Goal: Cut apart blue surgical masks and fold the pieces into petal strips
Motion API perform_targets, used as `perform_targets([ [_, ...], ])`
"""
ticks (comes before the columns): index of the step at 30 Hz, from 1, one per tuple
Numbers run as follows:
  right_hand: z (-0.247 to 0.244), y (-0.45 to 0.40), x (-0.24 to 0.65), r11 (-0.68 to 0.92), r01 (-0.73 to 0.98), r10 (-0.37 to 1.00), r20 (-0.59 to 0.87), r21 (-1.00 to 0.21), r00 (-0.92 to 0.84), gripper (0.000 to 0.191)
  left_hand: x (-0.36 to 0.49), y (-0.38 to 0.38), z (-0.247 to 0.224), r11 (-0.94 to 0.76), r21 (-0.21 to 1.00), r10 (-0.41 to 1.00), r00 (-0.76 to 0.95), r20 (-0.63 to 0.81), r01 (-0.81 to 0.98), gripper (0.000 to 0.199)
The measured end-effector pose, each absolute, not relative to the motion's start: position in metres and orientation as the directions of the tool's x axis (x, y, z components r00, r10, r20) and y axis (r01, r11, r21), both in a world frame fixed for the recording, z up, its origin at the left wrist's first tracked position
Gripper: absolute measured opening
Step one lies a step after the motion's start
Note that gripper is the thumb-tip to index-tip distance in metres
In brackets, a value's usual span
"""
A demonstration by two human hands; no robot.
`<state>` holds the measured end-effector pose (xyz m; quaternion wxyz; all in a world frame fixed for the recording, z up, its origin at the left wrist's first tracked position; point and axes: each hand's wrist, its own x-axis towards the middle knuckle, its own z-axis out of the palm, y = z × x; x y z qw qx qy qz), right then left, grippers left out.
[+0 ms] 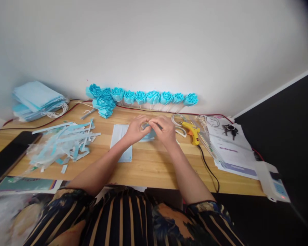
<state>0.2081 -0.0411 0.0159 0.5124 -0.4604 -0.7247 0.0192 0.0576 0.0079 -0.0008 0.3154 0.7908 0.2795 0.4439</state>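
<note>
My left hand [138,128] and my right hand [164,129] meet above the middle of the table, fingertips pinched together. Whatever they grip is mostly hidden by the fingers. Just below them shows a piece of light blue sheet [148,137]; I cannot tell if it hangs from the fingers or lies on the wood. Partly under my left forearm lies a stack of flat, light blue face-mask sheets [125,155]. Right of my right hand rest a yellow hot glue gun [194,132] and the pale handles of a pair of scissors [181,131].
Blue handmade flowers [153,97] line the wall. Cut blue strips [72,140], a black phone [11,153] and stacked face masks [38,97] lie at left. Papers [229,147], keys [230,128] and a white power strip [270,181] are at right. The glue gun's cord [207,167] crosses the front edge.
</note>
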Motion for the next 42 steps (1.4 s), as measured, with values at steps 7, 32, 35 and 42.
perform_targets([
  [7, 0.008, -0.033, 0.210, 0.366, 0.256, 0.897, 0.412, -0.895, 0.157, 0.057, 0.057, 0.011, -0.005, -0.246, 0.958, 0.916, 0.290, 0.279, -0.144, 0.033],
  [32, -0.023, -0.038, 0.162, 0.169, 0.516, 0.972, 0.229, -0.839, 0.054, 0.035, 0.055, 0.026, -0.024, -0.285, 0.947, 0.956, -0.115, 0.269, -0.150, 0.039],
  [35, -0.024, -0.037, 0.163, 0.169, 0.386, 0.980, 0.196, -0.907, 0.031, 0.042, 0.055, 0.027, -0.026, -0.304, 0.946, 0.948, -0.129, 0.290, -0.114, 0.038],
  [42, -0.029, -0.035, 0.165, 0.176, 0.255, 0.984, 0.178, -0.951, -0.016, 0.040, 0.054, 0.027, -0.022, -0.310, 0.937, 0.946, -0.149, 0.287, -0.165, 0.036],
])
